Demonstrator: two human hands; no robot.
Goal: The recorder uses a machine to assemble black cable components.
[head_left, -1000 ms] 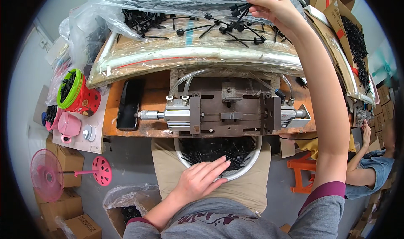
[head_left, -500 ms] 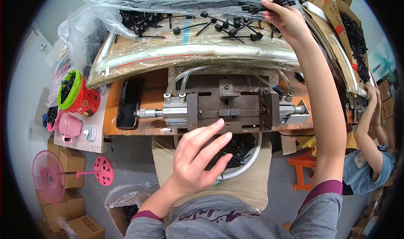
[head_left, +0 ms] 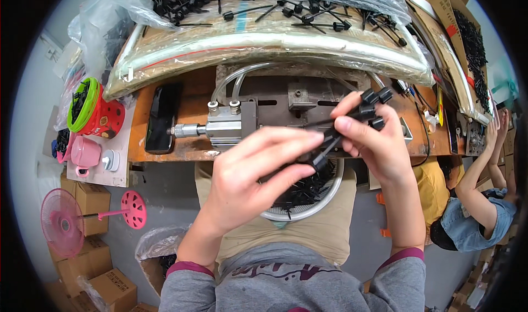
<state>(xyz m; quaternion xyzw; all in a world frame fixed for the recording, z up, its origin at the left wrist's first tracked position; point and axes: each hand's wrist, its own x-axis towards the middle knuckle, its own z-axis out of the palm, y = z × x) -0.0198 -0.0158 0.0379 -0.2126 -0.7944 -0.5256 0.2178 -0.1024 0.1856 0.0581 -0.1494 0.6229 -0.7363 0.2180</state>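
Observation:
My right hand (head_left: 384, 150) grips a bunch of black plastic stemmed pieces with ribbed, knob-like heads (head_left: 376, 96); the heads stick out past its fingers. Close against it, my left hand (head_left: 236, 183) pinches one such black stemmed piece (head_left: 328, 147) between thumb and fingers, its head pointing down. Both hands are over the front of a dark metal clamping fixture (head_left: 264, 113) and cover most of its middle and right side. A silver air cylinder (head_left: 224, 126) with clear hoses shows on the left. Below, on my lap, a white basket (head_left: 337, 190) holds more black pieces.
Loose black pieces (head_left: 308, 15) lie on a plastic-wrapped board (head_left: 220, 51) behind the fixture. A phone (head_left: 161, 119), red bucket (head_left: 104, 114) and pink cup (head_left: 86, 152) are at left, above a pink fan (head_left: 61, 223). On the right, a co-worker's hands (head_left: 496, 126) are near a carton (head_left: 454, 20).
My right hand has come down from the wrapped board with the black pieces to the front of the fixture. My left hand, open before, now pinches one piece beside it.

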